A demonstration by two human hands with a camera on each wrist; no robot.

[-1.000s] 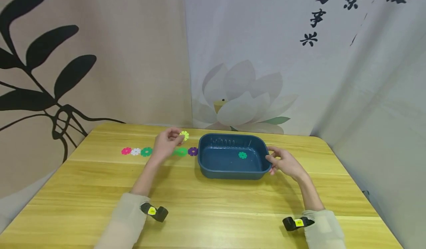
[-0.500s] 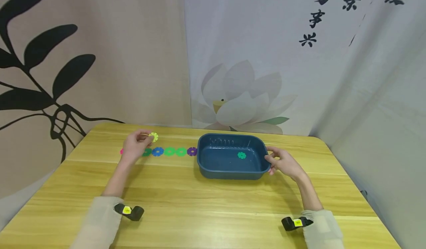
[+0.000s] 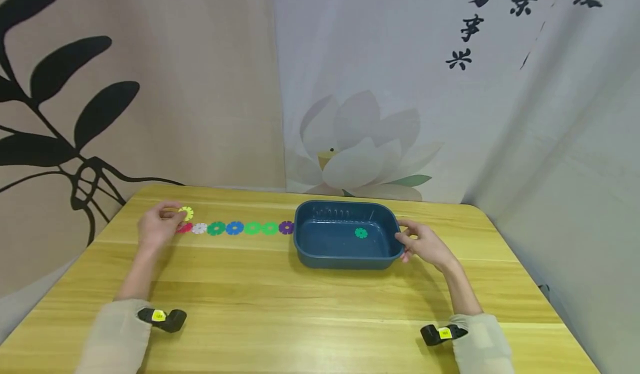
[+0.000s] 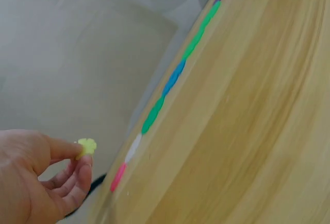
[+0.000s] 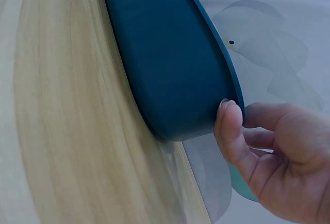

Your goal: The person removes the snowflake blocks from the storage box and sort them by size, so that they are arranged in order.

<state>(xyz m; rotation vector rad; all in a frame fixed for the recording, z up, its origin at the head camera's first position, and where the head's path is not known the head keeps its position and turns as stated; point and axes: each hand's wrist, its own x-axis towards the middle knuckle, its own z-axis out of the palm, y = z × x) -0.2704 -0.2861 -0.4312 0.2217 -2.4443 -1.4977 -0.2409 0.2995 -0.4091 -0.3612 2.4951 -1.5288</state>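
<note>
Between thumb and fingers my left hand (image 3: 158, 225) pinches a yellow snowflake disc (image 3: 186, 213), held over the left end of a row of discs on the table. That row runs from a pink disc (image 3: 185, 228), partly behind the hand, through a white disc (image 3: 199, 228), a dark green disc (image 3: 216, 228), a blue disc (image 3: 234, 228) and two light green discs (image 3: 252, 228) to a purple disc (image 3: 286, 227). My right hand (image 3: 424, 245) grips the right rim of a dark blue plastic basin (image 3: 345, 263), thumb on the near side. Inside lies one green disc (image 3: 361, 233).
The wooden table (image 3: 280, 318) reaches back to a hanging curtain (image 3: 225, 85) printed with leaves and a lotus. The basin's left side stands right beside the purple disc. A black wrist camera (image 3: 162, 317) sits on the left sleeve, another on the right.
My left hand has carried the yellow disc leftward along the row, from above the light green discs to the pink end. The right hand stays on the basin's rim.
</note>
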